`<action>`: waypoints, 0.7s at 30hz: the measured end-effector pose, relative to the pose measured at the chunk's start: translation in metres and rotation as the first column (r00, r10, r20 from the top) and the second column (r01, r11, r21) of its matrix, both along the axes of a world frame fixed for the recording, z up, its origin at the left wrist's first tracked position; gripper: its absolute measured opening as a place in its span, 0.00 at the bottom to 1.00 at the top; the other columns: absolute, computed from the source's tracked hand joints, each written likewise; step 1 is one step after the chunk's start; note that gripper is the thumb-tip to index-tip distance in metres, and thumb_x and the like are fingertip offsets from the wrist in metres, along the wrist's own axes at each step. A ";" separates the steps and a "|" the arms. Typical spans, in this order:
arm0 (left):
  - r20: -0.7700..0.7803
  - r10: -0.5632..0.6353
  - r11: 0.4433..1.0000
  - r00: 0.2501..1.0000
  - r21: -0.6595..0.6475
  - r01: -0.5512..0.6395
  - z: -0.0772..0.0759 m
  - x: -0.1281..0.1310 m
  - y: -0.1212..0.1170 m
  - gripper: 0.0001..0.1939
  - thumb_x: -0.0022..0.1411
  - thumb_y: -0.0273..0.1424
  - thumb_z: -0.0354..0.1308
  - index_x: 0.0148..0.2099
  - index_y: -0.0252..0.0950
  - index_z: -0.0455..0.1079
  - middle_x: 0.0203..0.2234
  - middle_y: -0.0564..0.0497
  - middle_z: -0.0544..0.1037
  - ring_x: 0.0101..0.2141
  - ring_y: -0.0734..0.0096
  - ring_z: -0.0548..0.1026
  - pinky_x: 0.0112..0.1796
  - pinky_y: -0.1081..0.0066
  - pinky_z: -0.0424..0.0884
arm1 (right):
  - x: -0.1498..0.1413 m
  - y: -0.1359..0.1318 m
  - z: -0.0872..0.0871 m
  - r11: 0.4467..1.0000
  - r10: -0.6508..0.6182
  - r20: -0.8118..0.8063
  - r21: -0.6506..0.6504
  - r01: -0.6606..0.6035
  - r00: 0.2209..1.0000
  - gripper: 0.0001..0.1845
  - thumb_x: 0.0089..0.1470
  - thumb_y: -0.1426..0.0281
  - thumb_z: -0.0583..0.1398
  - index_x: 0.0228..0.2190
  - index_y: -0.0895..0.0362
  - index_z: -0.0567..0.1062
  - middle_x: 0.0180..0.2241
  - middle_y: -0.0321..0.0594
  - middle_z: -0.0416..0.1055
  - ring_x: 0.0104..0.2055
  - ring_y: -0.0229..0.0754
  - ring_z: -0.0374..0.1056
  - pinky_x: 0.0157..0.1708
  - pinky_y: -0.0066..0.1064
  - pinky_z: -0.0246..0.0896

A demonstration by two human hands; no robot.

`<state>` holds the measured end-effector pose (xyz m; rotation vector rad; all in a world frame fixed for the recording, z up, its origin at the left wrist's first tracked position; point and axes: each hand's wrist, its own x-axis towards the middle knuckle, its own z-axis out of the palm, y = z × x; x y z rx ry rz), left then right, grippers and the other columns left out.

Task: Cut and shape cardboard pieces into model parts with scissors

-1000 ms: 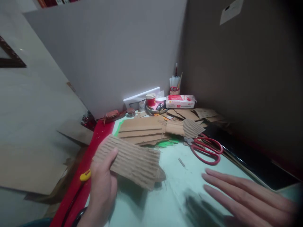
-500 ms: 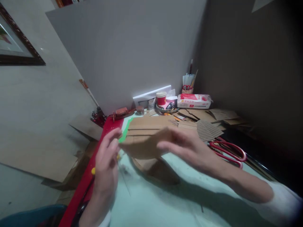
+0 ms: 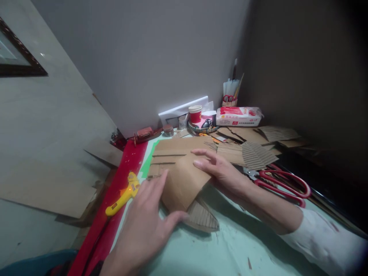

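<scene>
A bent, smooth brown piece of cardboard (image 3: pixel 185 182) is held tilted over a pointed corrugated cardboard shape (image 3: pixel 203 215), which lies on the table and is partly covered. My right hand (image 3: pixel 221 170) pinches the piece at its upper right, thumb on the near face and fingers behind. On its left side is my left hand (image 3: pixel 149 220), fingers stretched up along the edge and thumb spread toward the corrugated shape. Behind both lies a flat cardboard sheet (image 3: pixel 178 145) with dark slits. A yellow glue gun (image 3: pixel 123 195) rests just left of my left hand.
Red-handled scissors (image 3: pixel 283 186) lie to the right, near corrugated cardboard scraps (image 3: pixel 255 155). A red paper cup (image 3: pixel 195 115), a tissue pack (image 3: pixel 239 117) and a holder with pens (image 3: pixel 230 96) stand at the back. The grey partition (image 3: pixel 149 57) rises behind the table.
My left hand has come in to the right, against the cardboard piece. The piece has turned to show its smooth face, with my right hand still on it. The glue gun is uncovered.
</scene>
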<state>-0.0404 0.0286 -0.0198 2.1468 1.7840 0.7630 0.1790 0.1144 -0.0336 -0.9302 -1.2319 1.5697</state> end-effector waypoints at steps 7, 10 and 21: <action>0.043 0.089 0.986 0.995 -0.147 -0.082 -0.005 -0.002 -0.008 0.52 0.60 0.46 0.64 0.80 0.40 0.47 0.66 0.37 0.71 0.61 0.43 0.72 0.59 0.41 0.70 | -0.001 -0.004 -0.001 0.951 -0.031 0.333 0.301 -0.075 0.942 0.21 0.65 0.57 0.61 0.53 0.55 0.76 0.55 0.51 0.77 0.59 0.57 0.70 0.61 0.49 0.60; 0.137 0.164 0.974 0.977 -0.180 -0.138 -0.001 -0.003 -0.007 0.53 0.59 0.47 0.64 0.79 0.33 0.50 0.41 0.44 0.76 0.36 0.53 0.75 0.46 0.47 0.77 | -0.004 -0.008 0.001 0.883 -0.048 0.473 0.432 -0.184 0.880 0.19 0.69 0.58 0.58 0.47 0.58 0.82 0.58 0.55 0.76 0.64 0.62 0.64 0.68 0.54 0.48; 0.439 0.265 0.943 0.859 -0.302 -0.136 -0.006 0.001 -0.011 0.55 0.53 0.47 0.69 0.77 0.35 0.52 0.35 0.51 0.75 0.34 0.57 0.77 0.42 0.56 0.76 | 0.000 -0.022 0.007 0.739 0.088 0.675 0.449 -0.503 0.733 0.32 0.74 0.55 0.53 0.67 0.64 0.69 0.61 0.58 0.77 0.59 0.61 0.74 0.55 0.46 0.67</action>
